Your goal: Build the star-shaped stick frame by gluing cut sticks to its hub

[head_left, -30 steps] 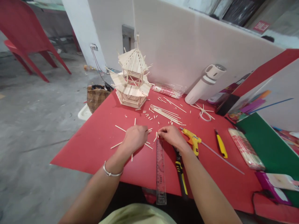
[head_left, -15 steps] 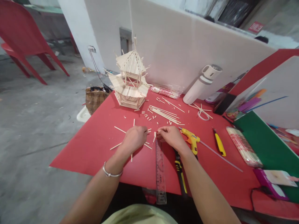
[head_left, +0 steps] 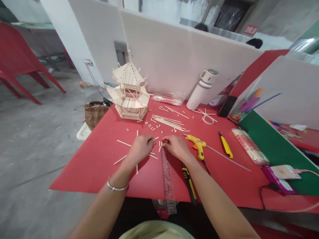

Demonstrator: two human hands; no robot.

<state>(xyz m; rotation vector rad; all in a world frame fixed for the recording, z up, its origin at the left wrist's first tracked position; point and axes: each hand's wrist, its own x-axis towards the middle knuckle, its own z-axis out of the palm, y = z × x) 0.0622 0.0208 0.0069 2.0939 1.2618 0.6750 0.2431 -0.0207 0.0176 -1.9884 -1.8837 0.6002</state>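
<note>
My left hand [head_left: 141, 148] is over the red table sheet with its fingers curled together. Beneath and around it, thin wooden sticks [head_left: 124, 143] lie spread out like spokes; the hand hides their middle. To the right, my right hand [head_left: 176, 146] is closed in a pinch beside several short stick pieces [head_left: 159, 144]. Whatever lies between the fingertips of either hand is too small or hidden to make out. A clear ruler [head_left: 168, 186] runs from near my right fingertips past the table's front edge.
A stick-built pagoda model [head_left: 131, 99] stands at the back left. Long sticks [head_left: 168, 122] lie beyond my hands. Right of them are a yellow glue gun [head_left: 198, 145], black-yellow pliers [head_left: 189, 182], a yellow cutter [head_left: 225, 146], a packet of sticks [head_left: 250, 146] and a white flask [head_left: 202, 89].
The view has swung to the right, so the scene sits further left. Both hands stay near the same short pieces and spread sticks, with only slight finger movement.
</note>
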